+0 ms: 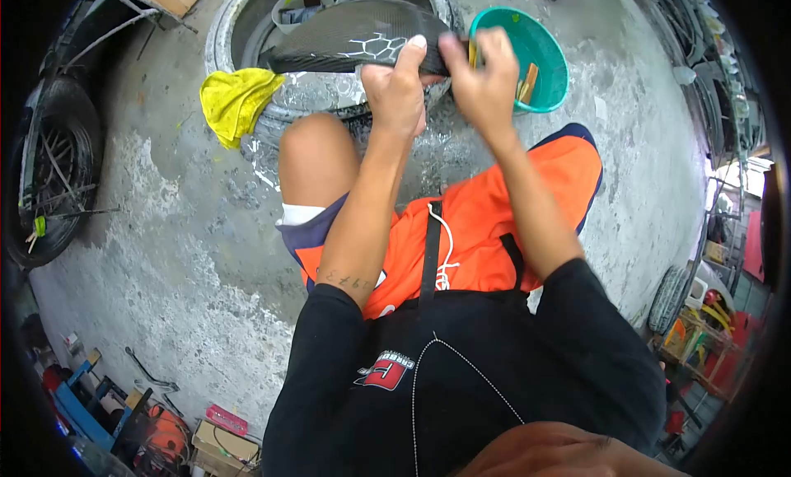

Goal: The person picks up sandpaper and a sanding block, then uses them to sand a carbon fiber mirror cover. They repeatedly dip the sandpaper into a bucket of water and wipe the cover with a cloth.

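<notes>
A dark, curved, carbon-patterned part [354,36] with a white hexagon design is held up in front of me, above a tire. My left hand [397,90] grips its near edge, thumb on top. At the right end of the part is my right hand [484,73], blurred, its fingers closed around something yellowish that is too small and smeared to name. A yellow cloth [235,105] hangs over the left side of the tire [218,40]. Just right of my right hand stands a teal basin [554,69] with tan pieces [529,81] in it.
A white bucket [284,14] stands inside the tire, behind the part. A wheel [62,164] is at the far left. Tools and a cardboard box [222,448] lie at the lower left. Racks and another tire [667,300] line the right side.
</notes>
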A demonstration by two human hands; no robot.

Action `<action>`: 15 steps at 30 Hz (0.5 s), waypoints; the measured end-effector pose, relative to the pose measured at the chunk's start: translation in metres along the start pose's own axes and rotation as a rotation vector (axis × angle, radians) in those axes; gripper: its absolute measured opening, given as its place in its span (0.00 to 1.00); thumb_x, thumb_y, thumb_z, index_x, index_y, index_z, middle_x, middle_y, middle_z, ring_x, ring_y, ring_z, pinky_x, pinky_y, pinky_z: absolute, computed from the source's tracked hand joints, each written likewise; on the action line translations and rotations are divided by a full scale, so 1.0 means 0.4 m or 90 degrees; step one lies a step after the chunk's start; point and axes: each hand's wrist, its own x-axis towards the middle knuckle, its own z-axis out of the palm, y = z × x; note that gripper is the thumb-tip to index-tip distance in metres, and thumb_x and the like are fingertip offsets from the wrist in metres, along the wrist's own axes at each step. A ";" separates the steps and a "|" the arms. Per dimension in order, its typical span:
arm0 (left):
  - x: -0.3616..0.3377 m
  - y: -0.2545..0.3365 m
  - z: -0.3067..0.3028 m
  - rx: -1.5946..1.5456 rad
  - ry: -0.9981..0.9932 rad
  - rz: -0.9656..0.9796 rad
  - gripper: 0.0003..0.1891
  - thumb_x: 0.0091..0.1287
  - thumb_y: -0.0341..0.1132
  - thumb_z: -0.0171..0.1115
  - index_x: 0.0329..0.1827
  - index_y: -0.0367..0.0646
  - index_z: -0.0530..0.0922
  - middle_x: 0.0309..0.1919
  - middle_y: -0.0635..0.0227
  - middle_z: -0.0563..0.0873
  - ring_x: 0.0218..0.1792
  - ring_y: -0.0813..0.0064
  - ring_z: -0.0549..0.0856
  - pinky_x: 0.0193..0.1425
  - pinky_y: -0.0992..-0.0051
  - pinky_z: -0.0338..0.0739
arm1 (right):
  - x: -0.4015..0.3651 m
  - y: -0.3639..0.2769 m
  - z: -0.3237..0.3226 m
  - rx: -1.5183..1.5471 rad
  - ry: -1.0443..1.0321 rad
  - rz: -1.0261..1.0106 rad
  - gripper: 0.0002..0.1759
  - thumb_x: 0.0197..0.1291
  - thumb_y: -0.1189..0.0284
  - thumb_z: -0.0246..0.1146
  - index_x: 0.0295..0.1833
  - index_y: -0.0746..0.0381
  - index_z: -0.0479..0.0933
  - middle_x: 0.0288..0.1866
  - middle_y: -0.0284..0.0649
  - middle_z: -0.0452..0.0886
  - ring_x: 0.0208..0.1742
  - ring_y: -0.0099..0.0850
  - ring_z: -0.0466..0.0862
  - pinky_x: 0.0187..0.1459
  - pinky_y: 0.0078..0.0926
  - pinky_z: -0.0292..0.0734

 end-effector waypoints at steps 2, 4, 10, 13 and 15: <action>-0.005 -0.003 -0.006 0.018 -0.037 -0.015 0.05 0.68 0.27 0.65 0.40 0.33 0.85 0.36 0.62 0.89 0.31 0.72 0.90 0.31 0.70 0.90 | 0.084 0.042 0.025 -0.001 -0.010 0.064 0.16 0.57 0.68 0.75 0.34 0.69 0.78 0.32 0.52 0.76 0.33 0.50 0.76 0.35 0.44 0.70; -0.006 0.016 -0.009 0.018 -0.047 -0.021 0.05 0.68 0.26 0.65 0.40 0.32 0.84 0.36 0.61 0.89 0.31 0.71 0.90 0.32 0.69 0.91 | 0.052 0.024 0.028 -0.026 0.032 0.010 0.16 0.57 0.68 0.75 0.34 0.69 0.78 0.33 0.52 0.76 0.33 0.50 0.76 0.35 0.44 0.70; 0.000 0.033 -0.004 -0.087 -0.029 -0.061 0.06 0.69 0.24 0.63 0.42 0.27 0.82 0.39 0.55 0.88 0.34 0.65 0.91 0.37 0.60 0.92 | -0.039 0.008 -0.005 0.016 0.030 -0.101 0.11 0.58 0.74 0.75 0.40 0.68 0.82 0.34 0.45 0.80 0.36 0.38 0.80 0.37 0.32 0.74; 0.010 0.045 -0.012 -0.070 -0.113 -0.080 0.11 0.71 0.27 0.61 0.48 0.24 0.81 0.43 0.51 0.88 0.39 0.61 0.91 0.42 0.57 0.92 | 0.151 0.140 0.027 -0.035 -0.095 0.172 0.19 0.62 0.58 0.71 0.41 0.65 0.82 0.34 0.51 0.84 0.37 0.50 0.84 0.42 0.42 0.77; 0.011 0.057 -0.008 -0.084 -0.169 -0.116 0.12 0.72 0.27 0.60 0.53 0.29 0.80 0.46 0.52 0.88 0.42 0.60 0.92 0.44 0.56 0.92 | 0.230 0.289 0.040 -0.111 -0.045 0.119 0.19 0.61 0.62 0.68 0.30 0.67 0.75 0.23 0.48 0.75 0.26 0.41 0.73 0.32 0.45 0.67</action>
